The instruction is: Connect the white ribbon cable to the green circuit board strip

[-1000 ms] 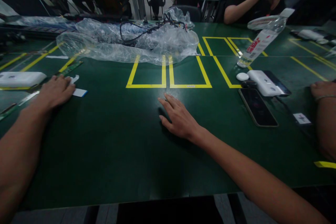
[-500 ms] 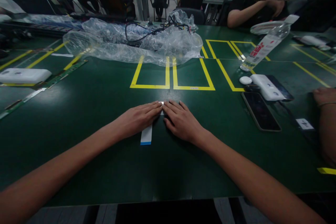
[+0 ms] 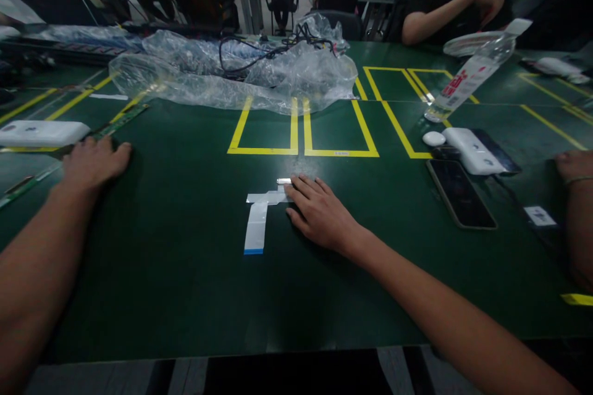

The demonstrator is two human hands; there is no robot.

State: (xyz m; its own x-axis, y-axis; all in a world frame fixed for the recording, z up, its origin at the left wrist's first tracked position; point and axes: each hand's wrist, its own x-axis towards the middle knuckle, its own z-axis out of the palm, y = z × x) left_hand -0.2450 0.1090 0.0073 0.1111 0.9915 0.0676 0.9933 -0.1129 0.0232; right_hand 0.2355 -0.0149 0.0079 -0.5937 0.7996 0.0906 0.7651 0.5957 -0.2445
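A white flat ribbon cable (image 3: 256,225) with a blue end lies on the green table, its upper part bent sideways. My right hand (image 3: 324,213) rests flat on the cable's right part, fingers stretched out, and hides some of it. A small shiny metallic end (image 3: 283,181) shows by its fingertips. Farther left, my left hand (image 3: 95,163) is over a long, narrow green circuit board strip (image 3: 127,120), covering its middle. The left thumb stands apart from the fingers; whether the fingertips touch the strip I cannot tell.
Crumpled clear plastic wrap (image 3: 231,83) with black cables lies across the back. A white device (image 3: 44,133) is beside my left hand. To the right are a phone (image 3: 461,193), another white device (image 3: 475,151) and a tilted bottle (image 3: 477,77). Another person's hand (image 3: 574,168) rests at the right edge.
My left hand has left the ribbon cable and moved far left to the circuit board strip, uncovering the cable's bent part. My right hand has stayed on the cable.
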